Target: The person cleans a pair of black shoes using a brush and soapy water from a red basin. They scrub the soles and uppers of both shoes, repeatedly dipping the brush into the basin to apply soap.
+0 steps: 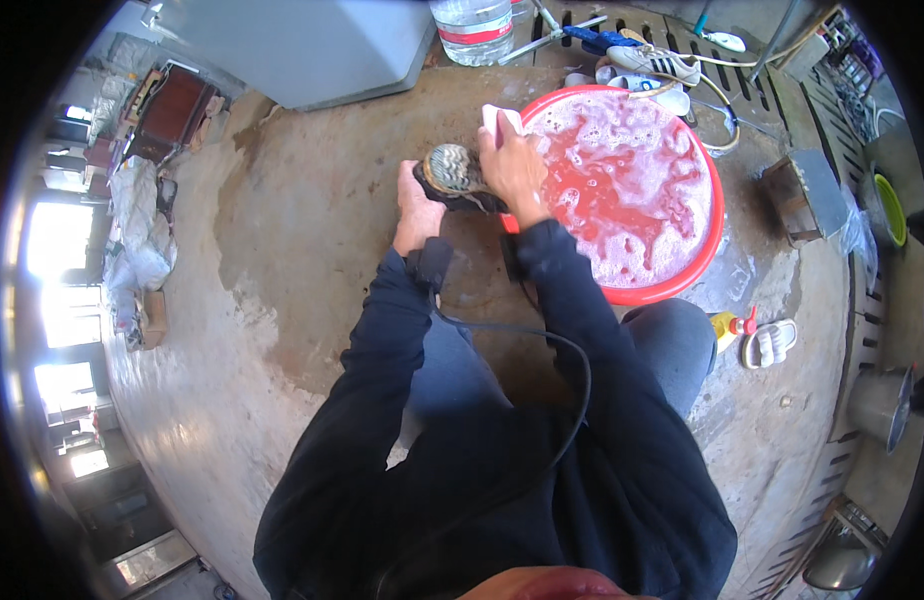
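My left hand [419, 206] grips one end of a dark shoe [453, 171], whose grey-and-tan ridged sole faces up. Over the shoe's other end is my right hand [514, 169], with its fingers closed on a pale pink-and-white block [501, 120], perhaps a scrubbing brush; most of it is hidden by the fingers. Whether the block touches the shoe cannot be seen. Right beside that hand stands a large red plastic basin [718, 210], full of reddish water with whitish foam. Foam flecks cling to my right wrist.
A grey cabinet-like box [304, 52] and a large water bottle [473, 34] stand ahead. Behind the basin lie a white sneaker [653, 64] and a hose [732, 120]. At right are a small stool [803, 195], a yellow pump bottle [724, 330] and a white slipper [769, 343].
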